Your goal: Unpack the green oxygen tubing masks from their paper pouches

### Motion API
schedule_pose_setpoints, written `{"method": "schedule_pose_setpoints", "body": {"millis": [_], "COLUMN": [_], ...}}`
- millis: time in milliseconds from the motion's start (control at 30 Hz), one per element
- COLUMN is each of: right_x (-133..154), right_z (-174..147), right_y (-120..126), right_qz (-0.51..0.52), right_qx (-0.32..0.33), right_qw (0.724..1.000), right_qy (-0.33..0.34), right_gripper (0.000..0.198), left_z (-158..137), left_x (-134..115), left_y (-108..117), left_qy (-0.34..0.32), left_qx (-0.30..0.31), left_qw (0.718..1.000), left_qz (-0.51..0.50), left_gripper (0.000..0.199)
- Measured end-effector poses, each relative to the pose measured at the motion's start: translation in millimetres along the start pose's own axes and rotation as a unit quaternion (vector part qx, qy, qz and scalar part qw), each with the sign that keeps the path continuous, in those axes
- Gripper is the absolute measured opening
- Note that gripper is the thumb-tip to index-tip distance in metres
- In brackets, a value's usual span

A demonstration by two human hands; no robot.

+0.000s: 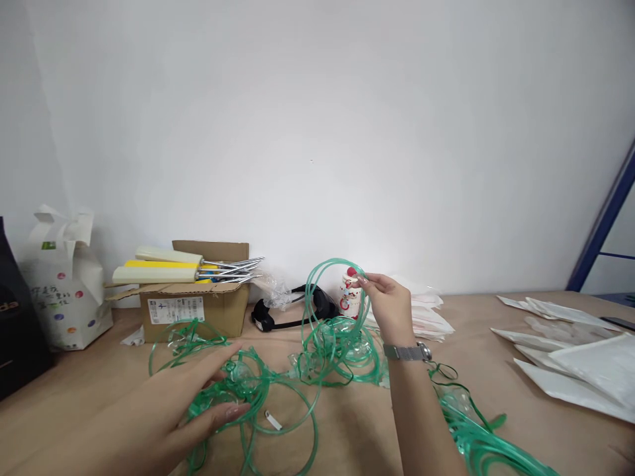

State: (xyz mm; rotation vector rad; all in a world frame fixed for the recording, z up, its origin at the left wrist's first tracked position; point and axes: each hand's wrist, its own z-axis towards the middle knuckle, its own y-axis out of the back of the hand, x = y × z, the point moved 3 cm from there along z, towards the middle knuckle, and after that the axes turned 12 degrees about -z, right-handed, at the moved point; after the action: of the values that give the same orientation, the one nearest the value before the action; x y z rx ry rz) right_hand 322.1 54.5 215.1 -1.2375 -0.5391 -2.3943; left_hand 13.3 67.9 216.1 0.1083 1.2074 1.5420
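Pinched between the thumb and fingers of my right hand [391, 305] is a raised loop of green oxygen tubing [308, 291], which runs down into a tangled pile with clear masks [354, 345]. My left hand [191, 403] reaches in from the lower left, thumb and fingers apart, over another coiled heap of green tubing [260, 396] with a clear mask [243, 373]. Whether its fingertips touch the coils I cannot tell. A small white strip [272, 420] lies beside that heap. More green tubing [489, 446] lies at the lower right, past my right forearm.
A cardboard box [223, 314] with long-handled metal tools [169, 272] stands at the back left, beside a white bag [74, 297] and a black bag [20, 324]. A black headset [268, 318] and a decorated cup [351, 291] are behind the tubing. White packets [575, 383] lie right.
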Motion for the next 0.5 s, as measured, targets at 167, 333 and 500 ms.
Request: {"method": "schedule_pose_setpoints", "body": {"millis": [167, 333, 500], "right_x": [12, 25, 41], "right_z": [-6, -15, -31], "right_y": [9, 11, -4], "right_qz": [0.082, 0.193, 0.206], "right_qx": [-0.039, -0.04, 0.036], "right_qw": [0.996, 0.979, 0.975], "right_qy": [0.02, 0.052, 0.079], "right_gripper": [0.02, 0.02, 0.019], "left_z": [0, 15, 43], "left_x": [1, 5, 5], "left_y": [-6, -16, -60], "left_qy": [0.005, 0.086, 0.106], "left_qx": [0.055, 0.047, 0.037], "left_qw": [0.998, 0.995, 0.993], "left_qz": [0.031, 0.027, -0.027], "left_gripper": [0.042, 0.054, 0.045]}}
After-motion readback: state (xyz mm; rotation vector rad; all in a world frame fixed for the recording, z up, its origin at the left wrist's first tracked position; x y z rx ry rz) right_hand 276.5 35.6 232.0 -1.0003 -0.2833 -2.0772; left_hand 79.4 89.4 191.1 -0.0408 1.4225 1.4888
